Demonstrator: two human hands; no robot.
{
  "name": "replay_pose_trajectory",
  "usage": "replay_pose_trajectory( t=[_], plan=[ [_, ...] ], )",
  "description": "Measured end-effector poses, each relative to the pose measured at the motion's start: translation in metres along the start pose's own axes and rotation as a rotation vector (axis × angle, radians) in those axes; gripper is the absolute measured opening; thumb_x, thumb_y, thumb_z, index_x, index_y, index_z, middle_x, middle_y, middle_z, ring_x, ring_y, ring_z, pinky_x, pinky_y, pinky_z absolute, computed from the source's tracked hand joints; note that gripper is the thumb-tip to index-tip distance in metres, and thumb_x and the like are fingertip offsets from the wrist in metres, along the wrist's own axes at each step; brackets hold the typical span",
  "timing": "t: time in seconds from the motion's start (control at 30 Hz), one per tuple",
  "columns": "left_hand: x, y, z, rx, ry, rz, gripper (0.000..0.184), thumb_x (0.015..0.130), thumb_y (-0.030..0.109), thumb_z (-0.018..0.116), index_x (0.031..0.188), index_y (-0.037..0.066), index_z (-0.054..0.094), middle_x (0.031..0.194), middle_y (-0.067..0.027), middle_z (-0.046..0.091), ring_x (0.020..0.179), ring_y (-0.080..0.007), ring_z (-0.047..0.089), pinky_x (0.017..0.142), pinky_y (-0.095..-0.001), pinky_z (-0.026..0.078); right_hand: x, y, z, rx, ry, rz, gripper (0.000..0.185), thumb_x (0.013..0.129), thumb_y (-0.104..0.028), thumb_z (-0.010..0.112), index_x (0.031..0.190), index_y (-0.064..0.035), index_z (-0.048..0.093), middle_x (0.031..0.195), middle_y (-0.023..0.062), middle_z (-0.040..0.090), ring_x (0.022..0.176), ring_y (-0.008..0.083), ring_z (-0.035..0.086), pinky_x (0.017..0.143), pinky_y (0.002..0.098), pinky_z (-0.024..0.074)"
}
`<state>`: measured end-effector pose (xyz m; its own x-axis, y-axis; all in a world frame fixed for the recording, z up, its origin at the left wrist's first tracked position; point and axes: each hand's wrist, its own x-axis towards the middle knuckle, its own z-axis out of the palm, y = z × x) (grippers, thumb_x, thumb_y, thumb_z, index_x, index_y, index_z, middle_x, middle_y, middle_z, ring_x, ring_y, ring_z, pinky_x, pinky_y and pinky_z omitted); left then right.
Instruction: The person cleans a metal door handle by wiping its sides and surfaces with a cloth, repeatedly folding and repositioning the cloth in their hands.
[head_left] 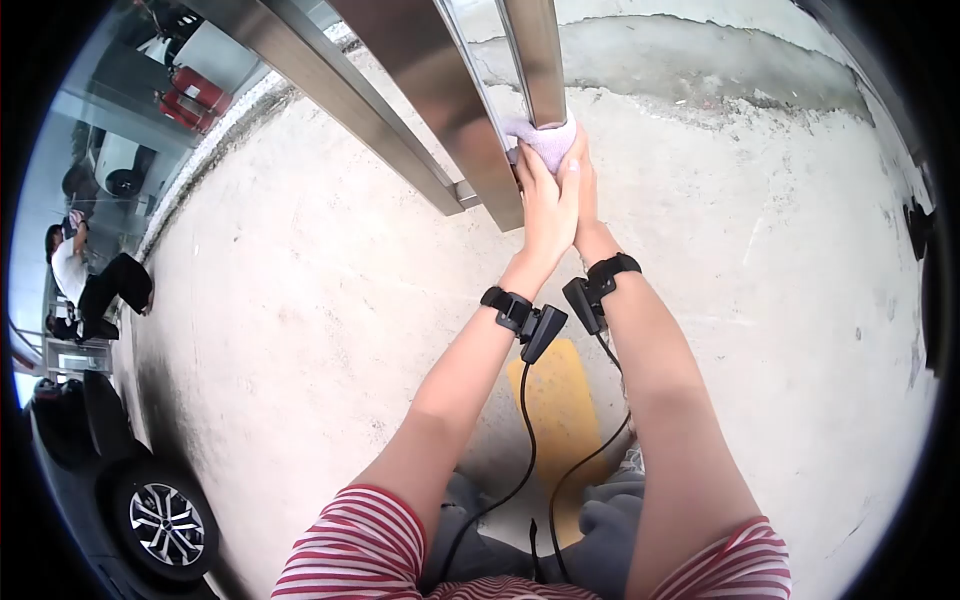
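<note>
A light purple cloth (552, 146) is wrapped round the lower end of a narrow metal bar (540, 70). My left hand (545, 200) presses the cloth from the left, its fingertips close to the edge of a wide shiny metal panel (430, 90). On the right side of the cloth, my right hand (587, 190) holds it, partly behind the left hand. Both hands touch each other below the cloth. Each wrist wears a black strap with a cabled device.
Another metal post (350, 110) slants down at the upper left. A yellow painted patch (560, 420) marks the concrete floor (300, 300). Far left are a crouching person (85, 275), red fire extinguishers (192, 98) and a dark car with its wheel (167, 524).
</note>
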<state>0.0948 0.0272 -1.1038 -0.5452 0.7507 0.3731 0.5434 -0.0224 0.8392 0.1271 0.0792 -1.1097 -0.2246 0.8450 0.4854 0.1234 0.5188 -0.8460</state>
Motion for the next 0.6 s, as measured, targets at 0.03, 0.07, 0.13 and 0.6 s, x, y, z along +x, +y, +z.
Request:
replay_pose_trajectory(
  t=[0.03, 0.07, 0.13, 0.6],
  plan=[
    [0.002, 0.0, -0.001, -0.029, -0.002, -0.002, 0.074, 0.095, 0.029, 0.048, 0.144, -0.007, 0.007, 0.142, -0.0292, 0.025, 0.132, -0.0424, 0.029, 0.109, -0.0441, 0.025, 0.001, 0.002, -0.001, -0.037, 0.007, -0.071, 0.08, 0.074, -0.034, 0.077, 0.133, -0.0006, 0.033, 0.118, 0.0211, 0.053, 0.101, 0.0339, 0.059, 0.082, 0.0415, 0.0497],
    [0.002, 0.006, -0.003, -0.047, 0.021, 0.052, 0.072, 0.096, 0.028, 0.045, 0.144, -0.008, 0.007, 0.143, -0.0292, 0.024, 0.133, -0.0421, 0.027, 0.11, -0.0442, 0.023, 0.004, -0.008, -0.008, -0.054, -0.002, -0.097, 0.081, 0.074, -0.034, 0.076, 0.134, -0.001, 0.032, 0.118, 0.021, 0.053, 0.101, 0.0346, 0.059, 0.082, 0.042, 0.0496],
    [-0.004, 0.024, -0.007, -0.08, 0.058, 0.144, 0.068, 0.097, 0.026, 0.041, 0.144, -0.009, 0.007, 0.144, -0.0292, 0.022, 0.134, -0.0414, 0.025, 0.111, -0.0444, 0.021, 0.006, -0.027, -0.021, -0.112, 0.039, -0.179, 0.083, 0.074, -0.034, 0.076, 0.135, -0.0021, 0.03, 0.119, 0.0212, 0.052, 0.102, 0.0356, 0.058, 0.082, 0.0428, 0.0495],
    [0.035, 0.134, -0.129, 0.04, 0.32, 0.768, 0.075, 0.089, 0.024, 0.063, 0.143, -0.007, 0.02, 0.143, -0.0216, 0.028, 0.131, -0.029, 0.033, 0.107, -0.0398, 0.028, 0.061, -0.144, -0.072, 0.114, 0.3, -0.72, 0.059, 0.074, -0.014, 0.072, 0.123, 0.002, 0.044, 0.108, 0.0166, 0.059, 0.098, 0.0264, 0.059, 0.087, 0.036, 0.046]
  ],
)
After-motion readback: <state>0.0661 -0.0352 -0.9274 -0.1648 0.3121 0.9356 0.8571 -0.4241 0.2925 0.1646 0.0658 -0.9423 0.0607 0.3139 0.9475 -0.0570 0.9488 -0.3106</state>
